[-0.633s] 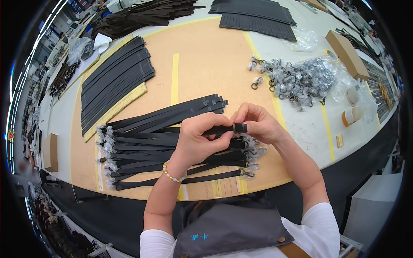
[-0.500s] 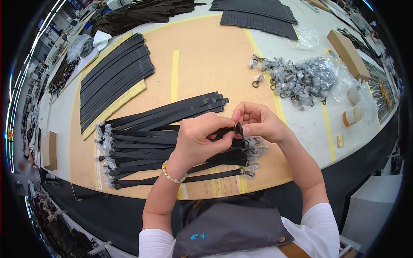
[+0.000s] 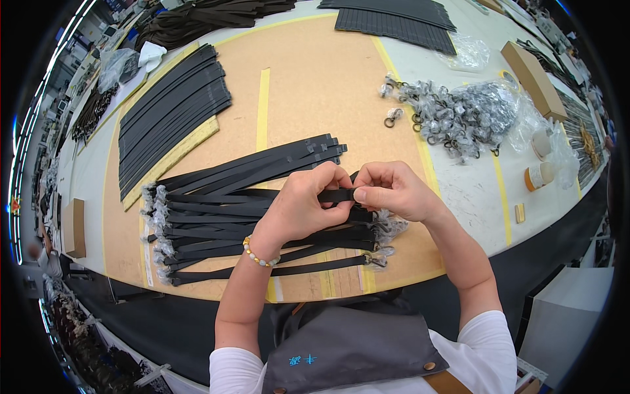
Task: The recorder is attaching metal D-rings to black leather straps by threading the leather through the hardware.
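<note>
Both hands meet above a pile of black straps [image 3: 216, 218] on the table. My left hand [image 3: 303, 205], a beaded bracelet at its wrist, pinches a black strap [image 3: 336, 196] a little way from its end. On the same strap's end, my right hand [image 3: 394, 190] is closed with thumb and fingers. The metal ring seen there earlier is hidden by the fingers. Plastic-wrapped metal clasps [image 3: 161, 226] line the left ends of the piled straps, and more wrapped clasps [image 3: 387, 226] lie at their right ends, below my right hand.
A heap of plastic-wrapped snap hooks [image 3: 459, 115] lies at the right, beside a cardboard box [image 3: 533, 79] and an orange-labelled jar [image 3: 538, 176]. Flat black strips [image 3: 174, 108] are stacked far left on a yellowish board [image 3: 174, 161]. More black strips [image 3: 394, 23] lie at the back.
The dark metal ring between my fingertips has gone from sight. The strap now runs flat between my two hands, and my right hand's fingers have closed over its end.
</note>
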A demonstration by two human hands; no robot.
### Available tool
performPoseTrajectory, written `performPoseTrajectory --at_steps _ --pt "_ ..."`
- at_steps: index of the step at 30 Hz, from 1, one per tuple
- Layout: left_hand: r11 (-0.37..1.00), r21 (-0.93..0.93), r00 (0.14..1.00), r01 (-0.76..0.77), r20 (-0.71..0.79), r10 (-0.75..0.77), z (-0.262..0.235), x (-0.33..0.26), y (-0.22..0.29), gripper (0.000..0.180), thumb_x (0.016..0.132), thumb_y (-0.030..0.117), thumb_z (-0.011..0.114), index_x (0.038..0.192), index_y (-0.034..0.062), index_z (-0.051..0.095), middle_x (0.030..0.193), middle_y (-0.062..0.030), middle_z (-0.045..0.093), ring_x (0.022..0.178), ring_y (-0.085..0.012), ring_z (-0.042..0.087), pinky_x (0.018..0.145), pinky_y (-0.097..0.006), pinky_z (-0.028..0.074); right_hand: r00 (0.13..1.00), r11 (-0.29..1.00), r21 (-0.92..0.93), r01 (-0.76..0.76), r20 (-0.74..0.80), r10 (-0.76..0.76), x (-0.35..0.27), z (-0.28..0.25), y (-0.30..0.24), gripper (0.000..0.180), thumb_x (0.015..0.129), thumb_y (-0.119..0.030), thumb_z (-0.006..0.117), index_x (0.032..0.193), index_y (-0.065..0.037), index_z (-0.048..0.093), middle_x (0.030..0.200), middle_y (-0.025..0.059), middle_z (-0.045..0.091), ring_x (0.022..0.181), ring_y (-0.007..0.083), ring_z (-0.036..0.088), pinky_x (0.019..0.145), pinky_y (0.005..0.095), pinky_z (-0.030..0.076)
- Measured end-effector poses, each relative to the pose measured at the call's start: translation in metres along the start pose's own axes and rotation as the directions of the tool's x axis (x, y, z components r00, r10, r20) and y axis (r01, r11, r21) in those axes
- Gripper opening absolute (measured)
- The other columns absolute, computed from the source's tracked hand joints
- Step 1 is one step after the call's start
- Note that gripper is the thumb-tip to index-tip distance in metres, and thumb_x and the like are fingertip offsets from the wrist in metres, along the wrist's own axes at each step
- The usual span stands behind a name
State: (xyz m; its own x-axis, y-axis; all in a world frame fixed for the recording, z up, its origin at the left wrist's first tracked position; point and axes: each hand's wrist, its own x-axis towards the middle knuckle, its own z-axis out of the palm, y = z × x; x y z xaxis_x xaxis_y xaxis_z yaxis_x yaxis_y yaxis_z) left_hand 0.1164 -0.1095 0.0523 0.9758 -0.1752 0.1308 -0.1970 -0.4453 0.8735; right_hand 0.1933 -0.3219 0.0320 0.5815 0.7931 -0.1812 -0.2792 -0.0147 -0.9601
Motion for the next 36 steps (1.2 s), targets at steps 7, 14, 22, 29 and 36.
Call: performPoseTrajectory --at_steps 7,14,22,29,36 --pt "0.995 -0.099 1.000 0.011 0.015 -0.010 -0.0003 -0.0002 -0.0053 0.021 0.078 0.000 0.079 0.093 0.0002 0.065 0.082 0.0007 0.068 0.071 -0.0001 0.057 0.056 -0.016 0.046 0.999 1.000 0.006 -0.002 0.048 0.001 0.0009 -0.0040 -0.0010 0.026 0.095 -0.025 0.076 0.095 -0.001 0.067 0.080 -0.0012 0.064 0.070 0.0051 0.058 0.062 0.0212 0.047" --pt "0.995 -0.103 1.000 0.004 0.016 -0.003 -0.0003 -0.0012 -0.0056 0.019 0.078 0.000 0.078 0.093 0.0002 0.066 0.080 0.0026 0.065 0.067 0.0013 0.051 0.054 -0.016 0.041 0.998 1.000 -0.003 -0.012 0.056 0.013 0.0004 -0.0049 -0.0012 0.029 0.094 -0.028 0.078 0.095 -0.001 0.067 0.080 -0.0010 0.065 0.070 0.0054 0.058 0.062 0.0214 0.048" --pt "0.997 -0.082 1.000 -0.013 0.004 0.013 0.0010 -0.0010 -0.0061 0.020 0.077 0.001 0.079 0.092 0.0007 0.066 0.077 0.0021 0.065 0.063 0.0007 0.050 0.054 -0.018 0.041 0.998 0.999 -0.041 -0.023 0.051 0.025 0.0017 -0.0061 0.0009 0.029 0.093 -0.028 0.079 0.092 -0.001 0.067 0.079 -0.0004 0.065 0.070 0.0058 0.059 0.062 0.0221 0.049" --pt "0.997 -0.050 0.999 -0.052 0.000 0.052 0.0032 -0.0001 -0.0053 0.018 0.077 0.001 0.078 0.091 0.0011 0.066 0.075 0.0016 0.065 0.061 0.0003 0.050 0.053 -0.018 0.041 0.998 0.997 -0.059 -0.052 0.036 0.054 0.0013 -0.0066 0.0010 0.029 0.093 -0.028 0.079 0.091 -0.002 0.067 0.078 -0.0004 0.065 0.070 0.0057 0.060 0.062 0.0223 0.049" --pt "0.997 -0.027 0.997 -0.071 -0.023 0.070 0.0045 -0.0003 -0.0037 0.017 0.078 0.001 0.078 0.090 0.0005 0.066 0.074 0.0009 0.065 0.061 -0.0004 0.051 0.053 -0.018 0.042 0.999 0.999 -0.022 -0.038 0.026 0.039 0.0015 -0.0020 0.0007 0.023 0.094 -0.022 0.077 0.090 -0.002 0.066 0.078 -0.0020 0.064 0.070 0.0043 0.058 0.062 0.0213 0.047"
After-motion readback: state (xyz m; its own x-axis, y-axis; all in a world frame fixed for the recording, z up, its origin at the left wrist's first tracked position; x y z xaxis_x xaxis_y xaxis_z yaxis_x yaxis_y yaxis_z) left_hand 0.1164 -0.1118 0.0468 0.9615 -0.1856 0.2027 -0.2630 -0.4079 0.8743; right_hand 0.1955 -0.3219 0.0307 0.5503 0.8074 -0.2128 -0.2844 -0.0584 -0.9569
